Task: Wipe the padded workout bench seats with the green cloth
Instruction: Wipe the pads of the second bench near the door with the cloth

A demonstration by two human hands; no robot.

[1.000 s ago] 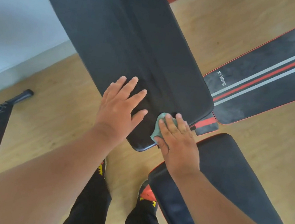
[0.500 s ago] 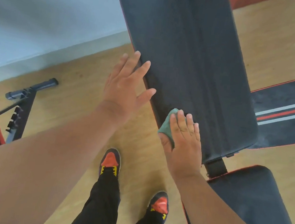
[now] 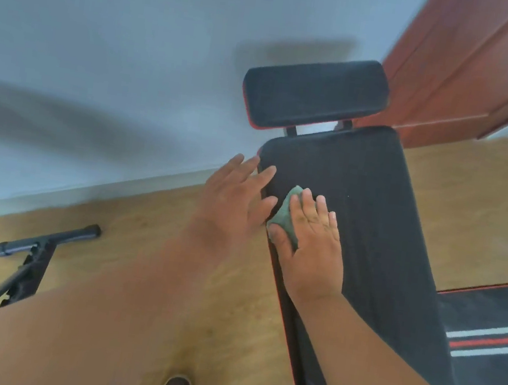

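The wiping step is judged to be in hand. The green cloth point(image 3: 284, 221) is pressed against the long back pad point(image 3: 376, 242), near its upper left edge, under the straight fingers of the right hand point(image 3: 311, 249) (a flat, wide grip, with no pinch seen). The left hand point(image 3: 235, 196) is spread wide at the pad's left edge, holding nothing. Next, firm strokes across the remaining surface and the headrest pad point(image 3: 315, 93) are probably called for.

Matt black padded bench point(image 3: 370, 241), wood floor point(image 3: 472, 206)
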